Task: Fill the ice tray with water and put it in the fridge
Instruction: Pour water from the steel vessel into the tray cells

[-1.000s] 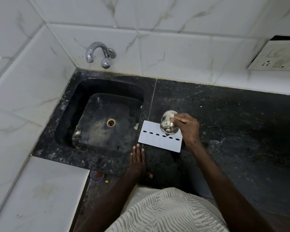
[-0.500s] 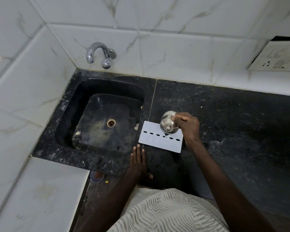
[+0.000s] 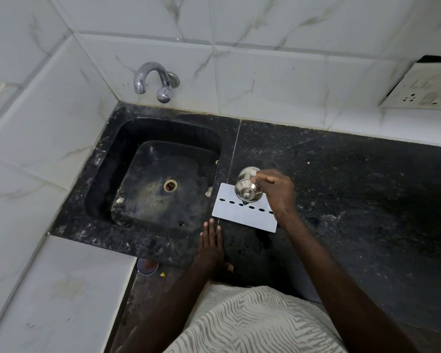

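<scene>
A flat white ice tray with a row of small dark holes lies on the black stone counter, just right of the sink. My right hand grips a small steel cup and holds it tilted over the tray's row of holes, its base turned toward me. My left hand rests flat on the counter's front edge, fingers straight, a little below the tray's left corner and apart from it. No water stream is clear to me.
A black stone sink with a round drain sits left of the tray. A chrome tap hangs from the tiled wall above it. A white socket plate is on the wall at right.
The steel cup has shifted very slightly in my right hand over the tray. My left hand has stayed flat in the same place.
</scene>
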A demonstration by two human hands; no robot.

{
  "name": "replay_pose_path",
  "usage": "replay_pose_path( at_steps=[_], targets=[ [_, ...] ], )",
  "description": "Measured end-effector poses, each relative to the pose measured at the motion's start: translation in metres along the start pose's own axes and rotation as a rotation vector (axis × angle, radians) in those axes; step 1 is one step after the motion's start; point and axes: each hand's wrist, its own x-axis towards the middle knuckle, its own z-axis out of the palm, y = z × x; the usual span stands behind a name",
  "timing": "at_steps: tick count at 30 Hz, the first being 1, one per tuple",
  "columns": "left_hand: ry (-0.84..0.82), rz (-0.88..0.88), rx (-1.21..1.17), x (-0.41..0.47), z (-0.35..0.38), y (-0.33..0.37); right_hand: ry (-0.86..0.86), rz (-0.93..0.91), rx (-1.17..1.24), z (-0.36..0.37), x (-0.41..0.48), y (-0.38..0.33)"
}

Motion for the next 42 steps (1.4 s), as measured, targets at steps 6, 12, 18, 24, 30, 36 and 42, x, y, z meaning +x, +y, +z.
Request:
replay_pose_path(
  at_steps=[6,12,18,24,30,36,42],
  targets=[
    [-0.004,0.005,-0.005,0.000,0.000,0.000,-0.014,-0.027,-0.033,0.005,-0.002,-0.001],
    [0.036,0.019,-0.022,0.002,0.006,-0.003,-0.016,-0.044,-0.047,0.009,-0.001,-0.001],
    [-0.006,0.027,-0.025,0.001,0.003,-0.003,-0.018,-0.052,-0.054,0.011,-0.002,-0.003],
    [0.001,0.032,-0.028,0.002,0.003,-0.004,-0.011,-0.056,-0.060,0.012,0.000,-0.003],
    [0.061,0.036,-0.045,0.002,0.009,-0.005,-0.026,0.035,0.018,0.015,0.004,-0.006],
    [0.059,0.045,-0.051,0.003,0.009,-0.006,-0.067,-0.022,0.008,0.025,0.002,-0.010],
    [0.046,0.026,-0.047,0.003,0.007,-0.004,-0.076,-0.058,0.002,0.036,0.002,-0.013]
  ],
)
